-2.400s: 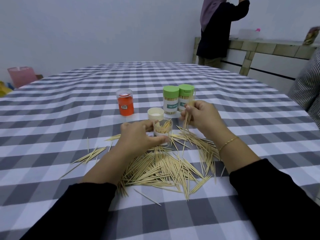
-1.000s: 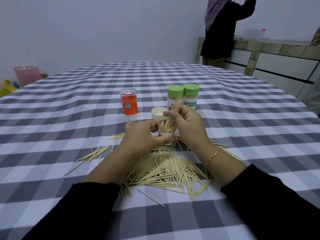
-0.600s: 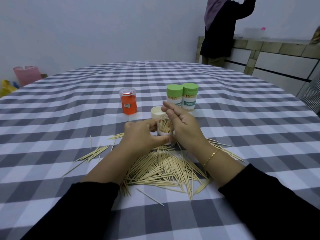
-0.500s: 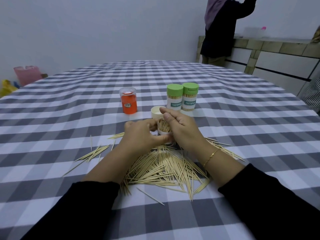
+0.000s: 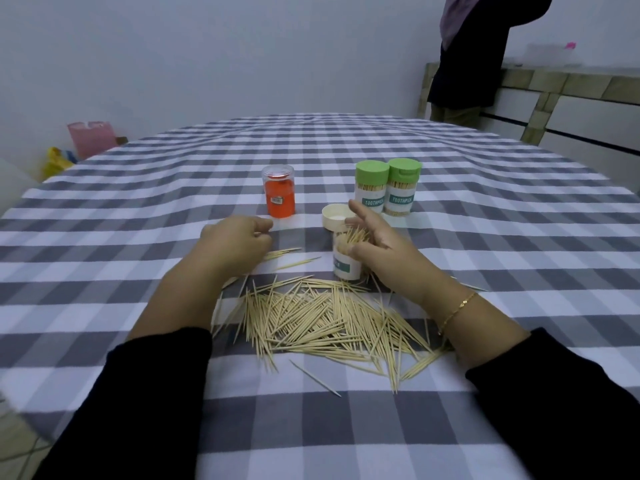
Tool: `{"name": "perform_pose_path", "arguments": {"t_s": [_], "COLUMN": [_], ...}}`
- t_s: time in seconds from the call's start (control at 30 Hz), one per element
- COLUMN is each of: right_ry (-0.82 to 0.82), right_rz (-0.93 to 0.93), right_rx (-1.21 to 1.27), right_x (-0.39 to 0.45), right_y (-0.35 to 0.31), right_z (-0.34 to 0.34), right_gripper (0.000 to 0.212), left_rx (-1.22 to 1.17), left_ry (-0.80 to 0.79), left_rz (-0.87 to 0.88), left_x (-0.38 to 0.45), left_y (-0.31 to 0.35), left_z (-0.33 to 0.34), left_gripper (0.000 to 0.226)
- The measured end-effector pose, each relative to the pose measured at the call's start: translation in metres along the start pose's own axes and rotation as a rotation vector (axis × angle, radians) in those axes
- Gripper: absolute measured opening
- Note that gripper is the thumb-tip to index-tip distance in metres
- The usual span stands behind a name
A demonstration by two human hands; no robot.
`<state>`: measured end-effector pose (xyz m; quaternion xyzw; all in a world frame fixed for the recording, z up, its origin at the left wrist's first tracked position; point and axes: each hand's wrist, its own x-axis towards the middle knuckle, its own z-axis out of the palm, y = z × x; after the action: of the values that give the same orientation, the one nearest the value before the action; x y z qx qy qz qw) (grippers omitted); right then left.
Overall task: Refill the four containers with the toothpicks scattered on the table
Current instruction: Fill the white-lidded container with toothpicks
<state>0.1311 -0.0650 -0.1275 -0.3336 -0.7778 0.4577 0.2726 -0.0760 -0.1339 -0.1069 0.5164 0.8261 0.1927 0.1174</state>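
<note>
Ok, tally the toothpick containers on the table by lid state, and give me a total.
Green-lidded containers: 2
Clear-lidded orange container: 1
Open container, no lid on: 1; the right hand is at its mouth and its loose white lid lies just behind it
Total: 4 containers

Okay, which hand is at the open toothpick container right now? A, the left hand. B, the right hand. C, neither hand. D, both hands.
B: the right hand sits at the open container, fingers at the toothpicks sticking out of it, while the left hand is off to the side over the table.
</note>
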Motion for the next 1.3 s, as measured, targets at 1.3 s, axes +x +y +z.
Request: {"name": "perform_pose_path", "arguments": {"t_s": [1.3], "right_ry": [0.078], "right_rz": [0.062], "right_rx": [-0.107], "right_x": [-0.005], "right_y": [-0.004], "right_z": [-0.01], "right_gripper": [0.063], "left_rx": [0.281], "left_ry": [-0.147], "left_rz": [0.321], "left_x": [-0.012], "left_y": [0.03], "left_z": [0.025], "left_gripper": [0.023]}}
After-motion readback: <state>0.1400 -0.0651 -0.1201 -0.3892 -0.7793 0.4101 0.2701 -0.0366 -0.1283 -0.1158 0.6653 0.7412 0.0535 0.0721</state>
